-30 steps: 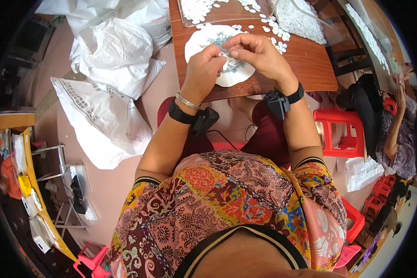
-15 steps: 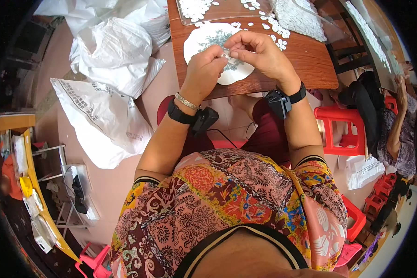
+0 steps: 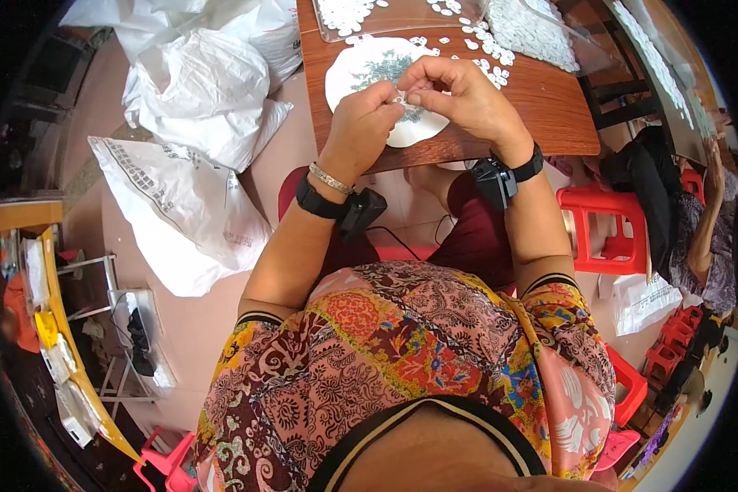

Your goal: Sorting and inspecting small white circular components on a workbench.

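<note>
My left hand (image 3: 362,119) and my right hand (image 3: 463,100) meet over a round white dish (image 3: 342,72) near the table's front edge. Fingers and thumb of both hands are pinched around a small white ring-like piece (image 3: 400,99), mostly hidden by the fingertips. Small grey-green pieces (image 3: 383,69) lie heaped in the dish beneath. Each wrist wears a black strapped device, and the left one also has a bracelet.
Small white oval pieces (image 3: 482,45) lie scattered on the brown table (image 3: 541,107). A clear tray (image 3: 402,26) and a heap of white pieces (image 3: 529,37) sit at the back. White sacks (image 3: 180,213) stand left. A red stool (image 3: 603,230) and another person (image 3: 705,230) are right.
Both hands keep their pinch over the dish with barely any shift. The person at the right has moved an arm slightly.
</note>
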Demonstrator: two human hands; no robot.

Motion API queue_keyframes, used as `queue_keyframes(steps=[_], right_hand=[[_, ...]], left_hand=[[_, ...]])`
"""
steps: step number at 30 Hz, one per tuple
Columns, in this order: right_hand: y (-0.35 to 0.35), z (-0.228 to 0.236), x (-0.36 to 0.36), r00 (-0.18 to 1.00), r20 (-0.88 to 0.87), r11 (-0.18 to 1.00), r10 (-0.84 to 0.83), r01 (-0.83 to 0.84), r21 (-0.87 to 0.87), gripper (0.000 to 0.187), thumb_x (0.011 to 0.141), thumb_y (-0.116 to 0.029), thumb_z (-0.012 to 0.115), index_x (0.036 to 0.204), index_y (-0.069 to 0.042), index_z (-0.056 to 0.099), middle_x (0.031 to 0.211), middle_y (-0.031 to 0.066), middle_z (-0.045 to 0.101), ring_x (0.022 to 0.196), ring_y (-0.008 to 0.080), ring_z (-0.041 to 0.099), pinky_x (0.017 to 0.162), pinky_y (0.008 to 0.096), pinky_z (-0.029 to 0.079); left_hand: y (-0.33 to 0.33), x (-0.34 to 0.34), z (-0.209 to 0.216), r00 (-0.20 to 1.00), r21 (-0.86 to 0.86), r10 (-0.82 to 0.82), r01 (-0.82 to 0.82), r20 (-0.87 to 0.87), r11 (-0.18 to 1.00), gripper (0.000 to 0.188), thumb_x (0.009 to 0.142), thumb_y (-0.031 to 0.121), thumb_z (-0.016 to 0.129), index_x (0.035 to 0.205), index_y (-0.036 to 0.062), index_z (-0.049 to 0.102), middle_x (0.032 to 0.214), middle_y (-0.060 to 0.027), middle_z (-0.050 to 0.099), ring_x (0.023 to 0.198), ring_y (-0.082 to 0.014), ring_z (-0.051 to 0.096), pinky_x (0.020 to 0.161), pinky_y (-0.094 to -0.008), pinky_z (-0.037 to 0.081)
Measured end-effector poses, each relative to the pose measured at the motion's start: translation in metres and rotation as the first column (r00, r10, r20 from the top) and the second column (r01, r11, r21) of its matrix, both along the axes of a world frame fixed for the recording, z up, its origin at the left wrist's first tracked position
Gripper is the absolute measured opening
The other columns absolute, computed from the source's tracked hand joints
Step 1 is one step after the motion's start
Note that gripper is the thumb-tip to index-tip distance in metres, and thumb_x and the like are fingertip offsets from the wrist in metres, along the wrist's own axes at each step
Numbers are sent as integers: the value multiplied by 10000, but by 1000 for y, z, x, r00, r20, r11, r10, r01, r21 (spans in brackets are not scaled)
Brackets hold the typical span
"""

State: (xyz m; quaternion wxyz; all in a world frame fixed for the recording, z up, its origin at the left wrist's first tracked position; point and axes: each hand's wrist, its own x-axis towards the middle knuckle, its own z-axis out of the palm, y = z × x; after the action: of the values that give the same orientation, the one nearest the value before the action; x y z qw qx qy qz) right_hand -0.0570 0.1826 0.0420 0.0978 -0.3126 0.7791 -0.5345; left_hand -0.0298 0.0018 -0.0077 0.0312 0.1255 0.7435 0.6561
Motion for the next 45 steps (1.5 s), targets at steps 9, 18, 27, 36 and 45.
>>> queue_keyframes(steps=[9,18,27,36,45], right_hand=[[-6,-2,4,999,-45,997,-21,24,75,103,839,-38,617,936,-4,621,787,-25,593,741,50,522,702,209,446],[-8,-3,5,997,-72,989,-10,21,149,102,837,-27,604,935,-4,619,782,4,615,750,60,543,700,212,454],[20,5,-26,979,-12,979,-202,202,-2,176,880,-104,595,1018,-8,646,870,5,653,818,71,585,753,222,472],[81,-21,-115,839,-455,719,-297,510,472,176,817,-134,620,956,-37,671,715,51,637,662,116,585,612,262,471],[107,-25,-128,836,-490,493,-246,543,679,205,767,-199,622,918,-81,696,849,154,670,830,325,635,744,405,494]], left_hand=[[0,6,5,994,-142,36,-51,-108,989,212,786,187,547,783,-25,543,672,-193,557,616,-321,536,584,-374,420],[0,11,-6,999,-14,38,-38,-36,999,164,791,131,526,781,-32,543,653,-161,538,585,-240,509,570,-343,413],[-6,6,6,999,119,-1,-6,52,993,151,800,121,528,732,-15,532,587,-49,487,544,-126,469,512,-270,375],[-14,7,13,983,398,-50,-25,177,917,128,811,112,532,710,34,526,583,12,469,523,-70,428,491,-212,348],[-30,16,22,977,482,-11,-94,211,871,122,845,114,501,741,51,514,631,-16,515,565,-99,482,538,-223,383]])
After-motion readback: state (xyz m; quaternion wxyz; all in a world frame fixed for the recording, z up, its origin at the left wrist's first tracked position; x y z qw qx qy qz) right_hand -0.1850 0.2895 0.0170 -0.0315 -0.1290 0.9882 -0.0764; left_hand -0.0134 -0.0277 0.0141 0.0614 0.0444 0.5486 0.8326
